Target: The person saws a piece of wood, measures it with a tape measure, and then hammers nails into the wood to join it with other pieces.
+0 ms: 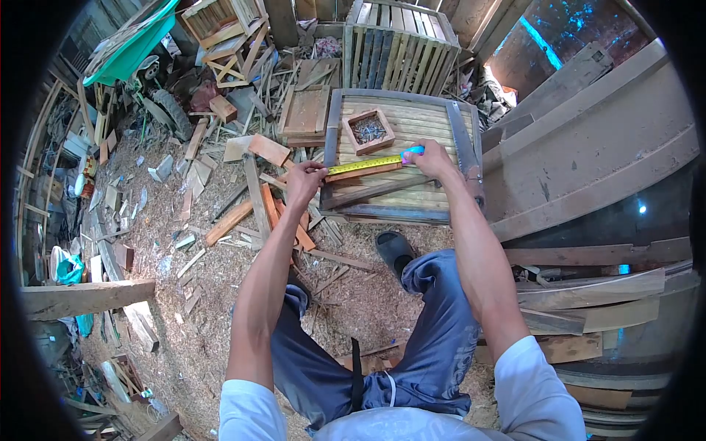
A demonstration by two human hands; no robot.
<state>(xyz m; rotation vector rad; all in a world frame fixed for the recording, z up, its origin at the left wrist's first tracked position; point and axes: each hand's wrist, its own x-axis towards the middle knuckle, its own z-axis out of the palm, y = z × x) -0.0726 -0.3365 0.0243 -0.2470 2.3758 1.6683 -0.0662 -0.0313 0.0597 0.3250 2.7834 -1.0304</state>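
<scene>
A yellow tape measure (pixel 365 165) is stretched between my two hands over a slatted wooden crate (pixel 434 192). My left hand (pixel 305 180) pinches the tape's free end at the crate's left edge. The blue case of the tape sits in the closed fingers of my right hand (pixel 432 159). Just under the tape lies a reddish wooden strip (pixel 364 173), running along the same line. A darker wooden bar (pixel 376 192) rests slantwise nearer to me. Behind the tape stands a small square wooden box (pixel 385 142) with many nails (pixel 368 131) in it.
A second slatted crate (pixel 401 51) stands at the back. Wood offcuts (pixel 235 220) lie scattered over the sawdust-covered floor to the left. Large curved boards (pixel 588 147) lean along the right side. A timber beam (pixel 88 299) juts in at the left.
</scene>
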